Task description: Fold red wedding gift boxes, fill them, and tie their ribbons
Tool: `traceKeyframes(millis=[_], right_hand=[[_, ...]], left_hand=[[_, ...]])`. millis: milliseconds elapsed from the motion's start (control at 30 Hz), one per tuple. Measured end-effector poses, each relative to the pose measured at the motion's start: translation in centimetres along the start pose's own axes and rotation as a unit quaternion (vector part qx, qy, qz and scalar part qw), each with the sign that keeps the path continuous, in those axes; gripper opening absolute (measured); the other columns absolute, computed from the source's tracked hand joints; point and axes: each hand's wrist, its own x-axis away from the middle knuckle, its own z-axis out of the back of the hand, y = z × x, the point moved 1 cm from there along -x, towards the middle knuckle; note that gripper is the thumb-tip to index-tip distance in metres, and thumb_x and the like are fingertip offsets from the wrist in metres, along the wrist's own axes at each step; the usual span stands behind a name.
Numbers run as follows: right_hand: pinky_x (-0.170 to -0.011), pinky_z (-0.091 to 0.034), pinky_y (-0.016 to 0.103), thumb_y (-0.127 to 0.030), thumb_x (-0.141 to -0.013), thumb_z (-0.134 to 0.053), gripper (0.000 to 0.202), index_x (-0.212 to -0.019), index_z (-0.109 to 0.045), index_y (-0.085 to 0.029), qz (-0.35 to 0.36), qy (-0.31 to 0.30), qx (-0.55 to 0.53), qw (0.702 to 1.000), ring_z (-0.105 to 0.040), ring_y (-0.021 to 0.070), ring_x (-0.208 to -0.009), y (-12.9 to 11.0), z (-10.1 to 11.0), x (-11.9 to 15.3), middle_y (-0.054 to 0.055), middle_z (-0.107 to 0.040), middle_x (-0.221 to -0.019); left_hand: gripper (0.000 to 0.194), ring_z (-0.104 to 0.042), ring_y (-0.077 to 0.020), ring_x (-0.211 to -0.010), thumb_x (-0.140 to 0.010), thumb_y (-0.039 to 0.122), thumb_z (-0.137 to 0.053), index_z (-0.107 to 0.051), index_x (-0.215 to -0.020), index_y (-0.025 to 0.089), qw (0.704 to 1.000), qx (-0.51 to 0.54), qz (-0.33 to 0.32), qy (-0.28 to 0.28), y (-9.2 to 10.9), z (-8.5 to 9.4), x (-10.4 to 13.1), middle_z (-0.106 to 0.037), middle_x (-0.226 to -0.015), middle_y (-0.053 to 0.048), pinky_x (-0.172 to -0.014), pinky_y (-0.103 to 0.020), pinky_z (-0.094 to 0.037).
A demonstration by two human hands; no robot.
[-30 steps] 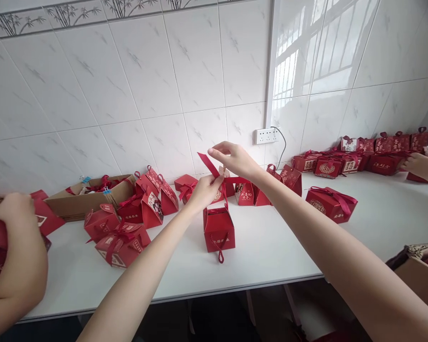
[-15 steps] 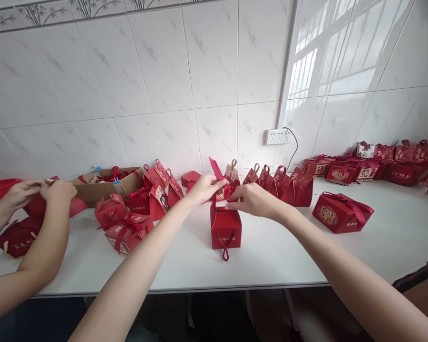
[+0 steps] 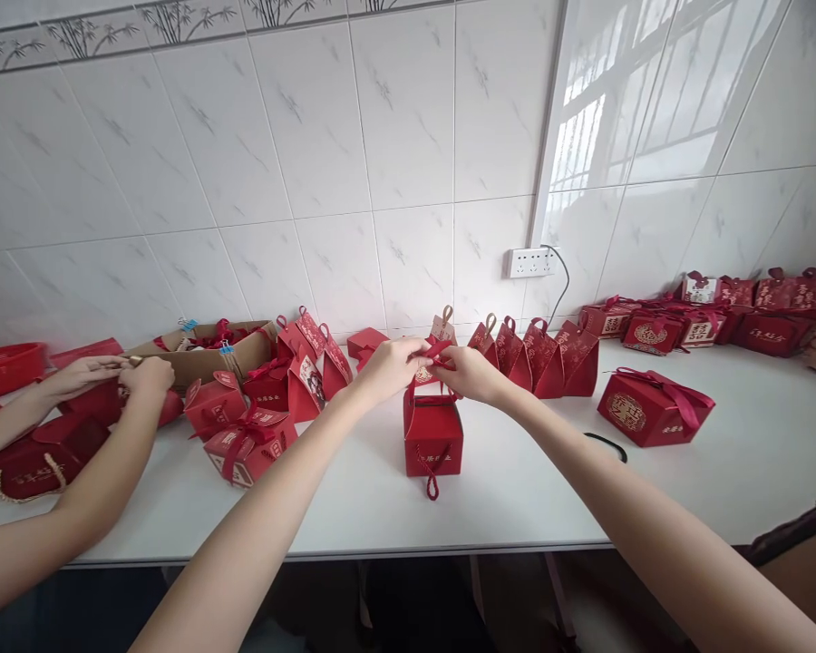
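Observation:
A small red gift box (image 3: 433,444) with gold lettering stands upright on the white table in front of me, a twisted red cord loop (image 3: 432,488) hanging down its near side. Just above its top, my left hand (image 3: 398,370) pinches a dark red ribbon (image 3: 438,348). My right hand (image 3: 474,373) is closed on the same ribbon from the other side, fingertips close to the left ones. The hands partly cover the ribbon, so I cannot tell whether it is knotted.
A co-worker's hands (image 3: 146,374) work over red boxes at the left. An open cardboard box (image 3: 245,363) holds ribboned items. Red bags (image 3: 540,363) line the wall. A ribboned box (image 3: 653,408) sits right. A black loop (image 3: 608,443) lies beside my right forearm.
My hands have drawn closer together above the box, and the ribbon end that stuck up has come down between them. The co-worker's hands at the left have moved right.

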Motion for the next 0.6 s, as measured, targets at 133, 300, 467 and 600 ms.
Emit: traceKeyframes(millis=[133,300,467,600], right_hand=[[-0.056,-0.046,0.028,-0.019,-0.081,-0.048,0.016,-0.081,-0.063,-0.018,-0.013,-0.001,-0.009,1.000,-0.059,0.0153,-0.049,-0.4,0.2,0.5,0.001,-0.065,-0.057],[-0.069,-0.049,0.027,-0.039,-0.079,-0.059,0.029,-0.097,-0.070,-0.019,-0.018,0.056,0.007,0.998,-0.066,0.0217,-0.085,0.0,1.6,2.4,0.005,-0.072,-0.093],[-0.061,-0.047,0.028,-0.036,-0.082,-0.051,0.026,-0.085,-0.071,-0.019,-0.086,0.166,0.059,0.981,-0.066,0.0215,-0.075,1.9,2.3,5.3,0.004,-0.073,-0.086],[-0.060,-0.046,0.028,-0.038,-0.078,-0.054,0.022,-0.081,-0.065,-0.020,-0.126,0.206,0.008,0.970,-0.064,0.0200,-0.072,3.3,1.5,7.4,0.004,-0.072,-0.079]], left_hand=[[0.015,-0.062,-0.0198,-0.086,-0.074,0.031,-0.065,-0.070,-0.079,0.018,0.992,0.119,0.038,0.033,-0.9,-0.3,0.5,-0.070,-0.085,-0.005,-0.082,-0.031,-0.047],[0.029,-0.059,-0.0250,-0.107,-0.056,0.036,-0.082,-0.072,-0.073,0.015,0.922,0.351,0.112,0.115,-2.7,-0.7,2.1,-0.069,-0.106,-0.011,-0.096,-0.035,-0.043],[0.038,-0.061,-0.0155,-0.071,-0.043,0.040,-0.087,-0.070,-0.062,0.011,0.848,0.435,0.226,0.202,-5.1,-1.8,5.0,-0.070,-0.079,-0.009,-0.077,-0.034,-0.050],[0.040,-0.054,-0.0072,-0.058,-0.042,0.036,-0.087,-0.070,-0.067,0.011,0.798,0.471,0.274,0.258,-6.4,-2.9,7.3,-0.062,-0.061,0.000,-0.068,-0.026,-0.049]])
